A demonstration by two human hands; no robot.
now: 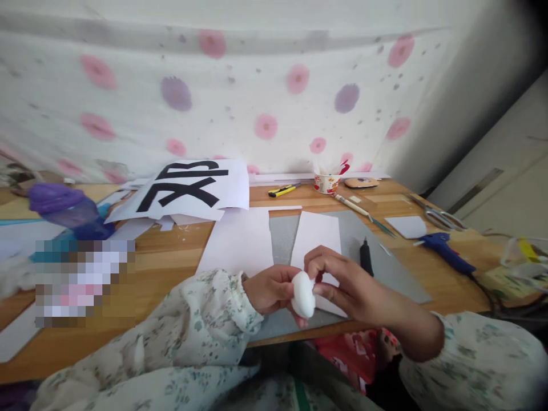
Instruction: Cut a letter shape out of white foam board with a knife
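Note:
A smooth white rounded lump (303, 295), like soft clay or foam, is held up over the front edge of the desk. The fingers and thumb of my left hand (274, 288) are closed round its left side. My right hand (338, 277) pinches at its right edge with thumb and forefinger; a small white bit shows at those fingertips. Under my hands lie a grey cutting mat (282, 245), a white paper sheet (240, 240) and a second white paper piece (319, 231). To the right of my right hand a black pen (366, 258) rests on the mat.
At the back are a printed sheet (184, 191), a yellow utility knife (282, 191) and a patterned cup (327, 182). On the right lie scissors (440, 216) and a blue glue gun (449, 252) with its cord. A purple-topped bottle (71, 211) stands left.

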